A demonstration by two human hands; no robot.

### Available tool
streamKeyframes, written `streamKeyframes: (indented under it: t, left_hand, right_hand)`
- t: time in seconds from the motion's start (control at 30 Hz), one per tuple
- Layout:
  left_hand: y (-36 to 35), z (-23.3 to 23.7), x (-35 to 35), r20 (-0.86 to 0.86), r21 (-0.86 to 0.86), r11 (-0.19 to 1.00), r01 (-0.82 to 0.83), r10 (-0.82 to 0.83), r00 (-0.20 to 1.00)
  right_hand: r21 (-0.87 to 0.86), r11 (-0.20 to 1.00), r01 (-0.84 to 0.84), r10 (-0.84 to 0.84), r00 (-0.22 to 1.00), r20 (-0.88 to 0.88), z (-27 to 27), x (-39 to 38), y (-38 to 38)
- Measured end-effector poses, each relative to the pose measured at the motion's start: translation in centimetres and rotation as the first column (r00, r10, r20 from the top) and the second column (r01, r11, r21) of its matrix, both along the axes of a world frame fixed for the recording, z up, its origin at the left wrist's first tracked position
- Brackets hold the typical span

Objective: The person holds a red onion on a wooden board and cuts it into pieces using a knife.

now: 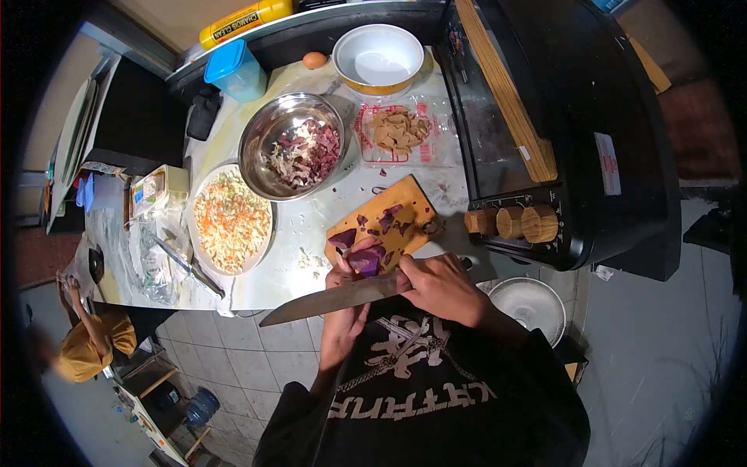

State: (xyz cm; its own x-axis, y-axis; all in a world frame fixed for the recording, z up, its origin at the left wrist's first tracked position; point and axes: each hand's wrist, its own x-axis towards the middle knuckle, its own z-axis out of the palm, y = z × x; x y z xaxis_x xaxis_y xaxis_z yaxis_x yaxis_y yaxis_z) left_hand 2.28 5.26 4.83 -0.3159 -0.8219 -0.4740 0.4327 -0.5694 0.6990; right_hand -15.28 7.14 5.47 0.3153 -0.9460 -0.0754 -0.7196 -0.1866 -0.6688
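My right hand (440,286) grips the handle of a large kitchen knife (334,300), its broad blade pointing left across the front of my body. In my left hand (342,284) is a cut chunk of purple sweet potato (364,261), held just above the near edge of a wooden cutting board (416,198). Part of the left palm is hidden behind the blade. Another purple piece (342,239) and several dark peelings (389,218) lie on the board. Beyond it, a steel bowl (253,128) holds purple and whitish shreds.
A white plate (268,253) bears orange and pale shreds; a second knife (206,282) lies left. Behind are a plastic bag (436,117) with brown pieces, a white bowl (377,50) and an egg (313,60). An oven (576,156) borders the right. Another person (97,338) stands left.
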Motion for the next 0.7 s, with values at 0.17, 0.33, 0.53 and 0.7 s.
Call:
streamKeyframes:
  t: [0.17,0.33,0.53,0.7]
  left_hand:
    - [-0.3,-0.9,-0.3,0.059,-0.059,0.997,-0.049,0.053,0.997]
    - [-0.2,-0.9,0.1,0.029,-0.018,1.000,-0.019,0.019,0.999]
    - [-0.6,0.0,-0.6,0.028,-0.038,0.999,-0.011,0.012,1.000]
    - [0.1,-1.8,1.2,-0.080,-0.163,0.983,0.089,-0.103,0.991]
  right_hand:
    - [0.010,1.000,0.029,-0.028,0.998,-0.048,0.5,0.2,0.1]
    - [0.026,1.000,0.014,-0.013,1.000,-0.015,0.3,-0.2,0.0]
    - [0.066,0.997,0.036,-0.033,0.998,-0.050,0.1,-0.2,0.1]
    - [0.094,0.995,0.032,-0.031,0.999,-0.006,0.2,-0.5,-0.1]
